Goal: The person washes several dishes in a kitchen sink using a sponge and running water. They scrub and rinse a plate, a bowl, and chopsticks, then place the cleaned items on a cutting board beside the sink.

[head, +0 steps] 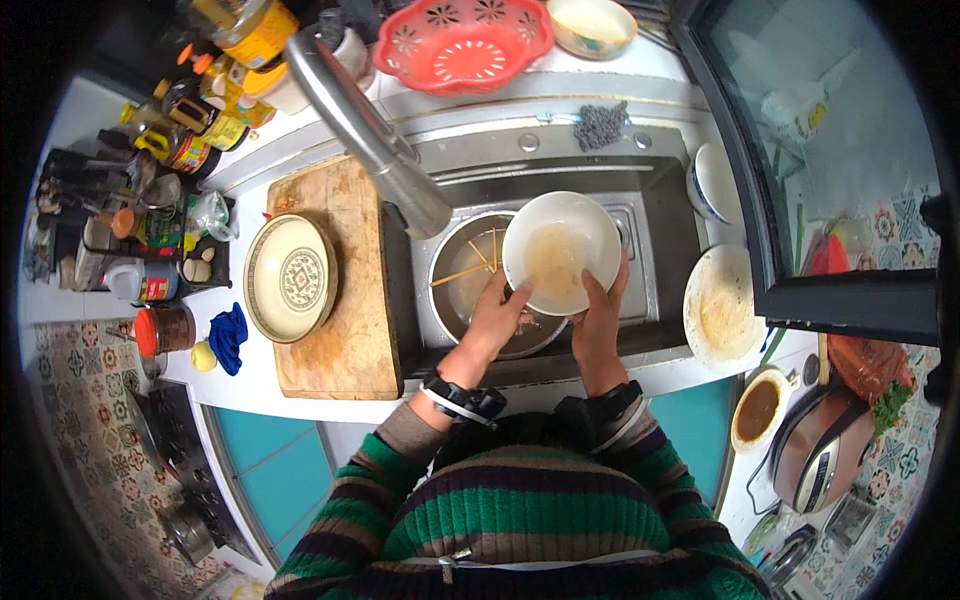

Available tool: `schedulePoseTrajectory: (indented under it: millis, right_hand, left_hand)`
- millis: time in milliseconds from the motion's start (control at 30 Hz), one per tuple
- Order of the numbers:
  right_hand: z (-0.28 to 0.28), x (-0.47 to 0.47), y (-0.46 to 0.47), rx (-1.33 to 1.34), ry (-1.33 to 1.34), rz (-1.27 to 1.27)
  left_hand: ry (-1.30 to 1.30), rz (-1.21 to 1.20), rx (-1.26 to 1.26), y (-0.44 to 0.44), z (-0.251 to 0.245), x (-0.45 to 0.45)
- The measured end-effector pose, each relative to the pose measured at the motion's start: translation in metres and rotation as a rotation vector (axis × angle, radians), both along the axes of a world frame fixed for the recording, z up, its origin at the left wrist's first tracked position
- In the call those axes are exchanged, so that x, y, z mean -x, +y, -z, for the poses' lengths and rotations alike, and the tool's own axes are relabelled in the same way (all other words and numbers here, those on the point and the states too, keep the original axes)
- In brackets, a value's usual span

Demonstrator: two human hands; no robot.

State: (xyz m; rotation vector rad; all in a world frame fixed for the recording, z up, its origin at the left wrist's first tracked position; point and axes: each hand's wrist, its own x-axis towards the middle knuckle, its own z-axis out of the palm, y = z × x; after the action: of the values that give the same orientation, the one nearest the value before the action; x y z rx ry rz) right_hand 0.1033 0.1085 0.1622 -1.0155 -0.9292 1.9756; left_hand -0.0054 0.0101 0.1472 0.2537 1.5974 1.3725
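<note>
Both my left hand (495,311) and my right hand (602,311) grip the near rim of a white bowl (562,244) with a little cloudy liquid in it. The bowl is above the sink (649,300), partly over a round metal basin (442,319). In the basin lie chopsticks (465,275) and murky water; the bowl and my hands hide part of it. The faucet (412,191) reaches over the sink from the upper left. A patterned cream bowl (292,277) rests on the wooden cutting board (345,360) to the left.
Behind the sink are a red plastic basket (465,45), a bowl (592,26) and a grey scouring pad (600,126). At right sit a white bowl (716,184) and a stained plate (720,307), beside the dark window frame (847,304). Bottles (187,112) crowd the left.
</note>
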Motion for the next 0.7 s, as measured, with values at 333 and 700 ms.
schedulePoseTrajectory:
  millis: [333, 700]
  right_hand:
    - [-0.025, 0.005, -0.009, 0.068, -0.062, -0.328]
    - [-0.015, -0.001, -0.021, 0.008, 0.004, -0.334]
  left_hand:
    - [0.653, -0.170, 0.005, -0.018, 0.033, 0.039]
    - [0.806, -0.193, 0.073, -0.026, 0.028, 0.035]
